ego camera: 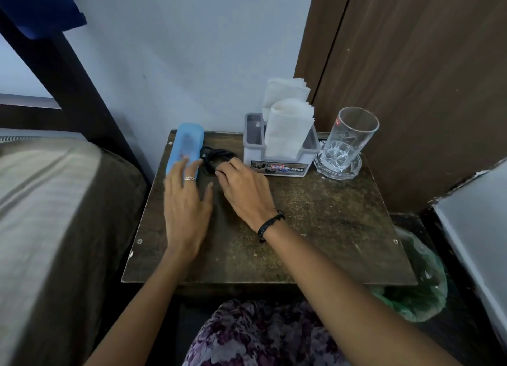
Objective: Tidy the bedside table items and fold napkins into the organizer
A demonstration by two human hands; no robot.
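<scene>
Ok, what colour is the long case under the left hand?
Light blue case, seen best in the head view; the left hand rests its fingers on it.

My left hand [186, 201] lies flat on the blue case [186, 143]; my right hand [244, 190] pinches the black cable [216, 157] beside the organizer [279, 157] holding 2 napkins [288, 127].

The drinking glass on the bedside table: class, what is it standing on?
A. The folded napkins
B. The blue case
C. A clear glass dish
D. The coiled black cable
C: the drinking glass stands upright in a clear glass dish at the table's back right, beside the organizer.
</scene>
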